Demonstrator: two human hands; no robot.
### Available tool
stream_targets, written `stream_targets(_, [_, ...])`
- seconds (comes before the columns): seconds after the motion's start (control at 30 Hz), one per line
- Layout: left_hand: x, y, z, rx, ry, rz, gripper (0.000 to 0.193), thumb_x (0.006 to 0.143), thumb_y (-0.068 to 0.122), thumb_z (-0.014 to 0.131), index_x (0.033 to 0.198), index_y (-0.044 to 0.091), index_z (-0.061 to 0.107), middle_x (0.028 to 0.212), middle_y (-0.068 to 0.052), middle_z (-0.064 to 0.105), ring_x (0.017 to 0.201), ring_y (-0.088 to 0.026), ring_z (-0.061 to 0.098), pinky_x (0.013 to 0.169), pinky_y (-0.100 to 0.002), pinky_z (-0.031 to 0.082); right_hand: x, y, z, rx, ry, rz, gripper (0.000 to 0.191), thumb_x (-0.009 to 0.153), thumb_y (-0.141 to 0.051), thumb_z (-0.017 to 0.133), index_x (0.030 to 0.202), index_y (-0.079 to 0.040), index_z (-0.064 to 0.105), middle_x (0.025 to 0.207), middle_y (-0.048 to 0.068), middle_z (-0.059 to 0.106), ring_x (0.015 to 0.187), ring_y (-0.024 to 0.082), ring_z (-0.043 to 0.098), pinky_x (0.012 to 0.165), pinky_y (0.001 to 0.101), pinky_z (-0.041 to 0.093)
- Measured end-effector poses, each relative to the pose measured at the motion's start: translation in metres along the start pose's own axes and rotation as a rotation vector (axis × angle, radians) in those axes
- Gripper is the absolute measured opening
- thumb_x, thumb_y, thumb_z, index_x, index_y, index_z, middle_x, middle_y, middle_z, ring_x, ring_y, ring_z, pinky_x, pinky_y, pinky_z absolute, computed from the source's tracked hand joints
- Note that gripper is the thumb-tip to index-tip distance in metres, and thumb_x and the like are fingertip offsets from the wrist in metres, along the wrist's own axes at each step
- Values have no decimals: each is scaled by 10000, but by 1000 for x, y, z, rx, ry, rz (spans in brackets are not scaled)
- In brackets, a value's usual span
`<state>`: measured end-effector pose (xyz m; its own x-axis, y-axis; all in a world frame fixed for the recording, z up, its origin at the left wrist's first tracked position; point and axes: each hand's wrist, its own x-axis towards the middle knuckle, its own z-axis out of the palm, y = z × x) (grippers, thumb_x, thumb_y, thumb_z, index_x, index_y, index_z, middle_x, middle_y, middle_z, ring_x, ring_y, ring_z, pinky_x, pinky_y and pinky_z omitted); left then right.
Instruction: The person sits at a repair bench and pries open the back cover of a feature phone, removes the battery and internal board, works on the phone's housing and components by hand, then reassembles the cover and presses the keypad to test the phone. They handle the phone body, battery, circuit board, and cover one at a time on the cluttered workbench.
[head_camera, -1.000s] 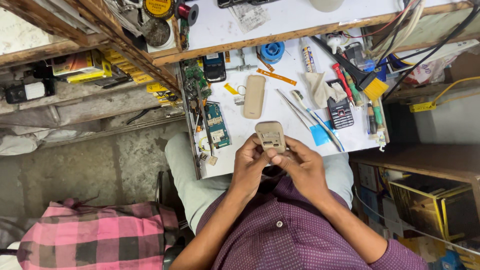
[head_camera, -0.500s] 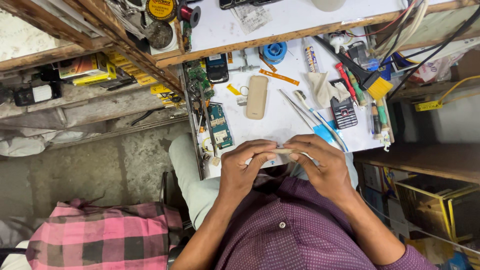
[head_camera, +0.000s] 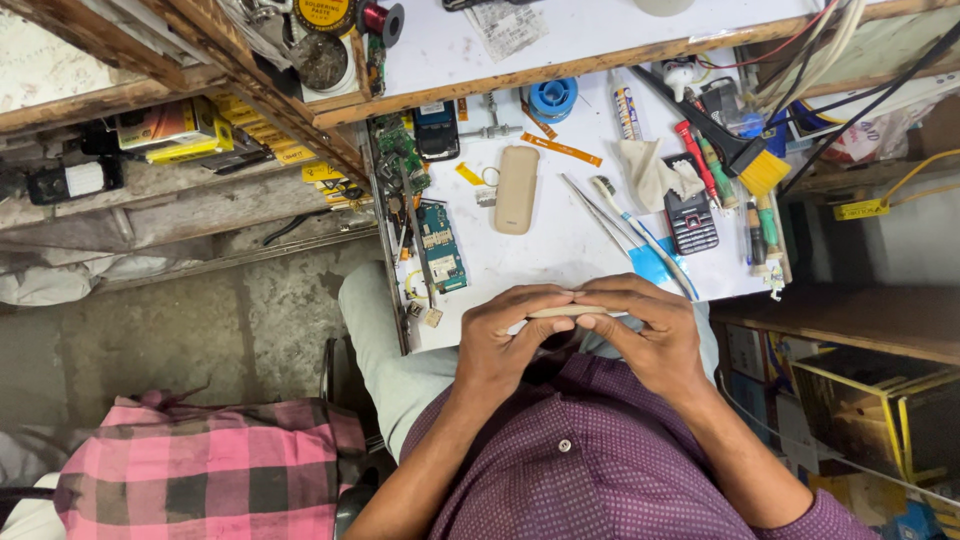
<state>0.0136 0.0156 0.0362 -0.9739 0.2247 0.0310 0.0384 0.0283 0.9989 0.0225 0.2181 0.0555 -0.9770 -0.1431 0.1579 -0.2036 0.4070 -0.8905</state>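
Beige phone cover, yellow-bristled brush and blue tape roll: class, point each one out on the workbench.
Beige phone cover (head_camera: 516, 189): head view, middle of its rounded back.
Yellow-bristled brush (head_camera: 765, 172): head view, on the yellow bristles.
Blue tape roll (head_camera: 553, 99): head view, on its blue ring.

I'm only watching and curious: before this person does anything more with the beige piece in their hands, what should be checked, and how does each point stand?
1. Both hands on the beige piece: ok; left hand and right hand pinch it edge-on.
2. Piece over the white table: ok, at its near edge.
3. Tweezers within reach: ok, judging by eye.
4. Matching beige cover out of the way: ok.
5. Piece undamaged: cannot tell, fingers cover it.
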Motion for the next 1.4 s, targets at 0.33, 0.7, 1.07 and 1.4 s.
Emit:
stream_targets(0.33, [-1,-15,6,-37,92,-39,190,933,86,750,1110,18,757,1074,-89,796,982,-134,750,873,-257,591,-8,11,10,136,26,205,238,890,-37,747,1125,-3,764,1047,106,760,897,155,696,737,254,532])
stream_targets(0.7, [1,-52,14,-374,97,-201,240,964,91,726,1184,-5,733,1003,-86,772,785,-109,687,733,-249,582,-16,35,13,421,78,302,300,961,-4,654,1250,71,631,1105,126,744,977,165,744,907,281,614])
stream_targets(1.07, [3,-55,20,-538,92,-180,312,1023,170,642,1244,-50,664,1094,-101,752,908,-131,732,806,-283,648,-15,54,32,671,242,360,274,1011,-4,643,1273,65,601,1119,111,724,996,168,691,954,310,558])
stream_targets(1.4, [-1,-21,1,79,54,68,313,965,236,730,1220,54,725,1073,-94,716,962,-145,704,837,-293,567,-8,33,17,-4,-122,286,330,899,-93,753,1190,37,668,1003,105,780,936,148,712,852,280,555])
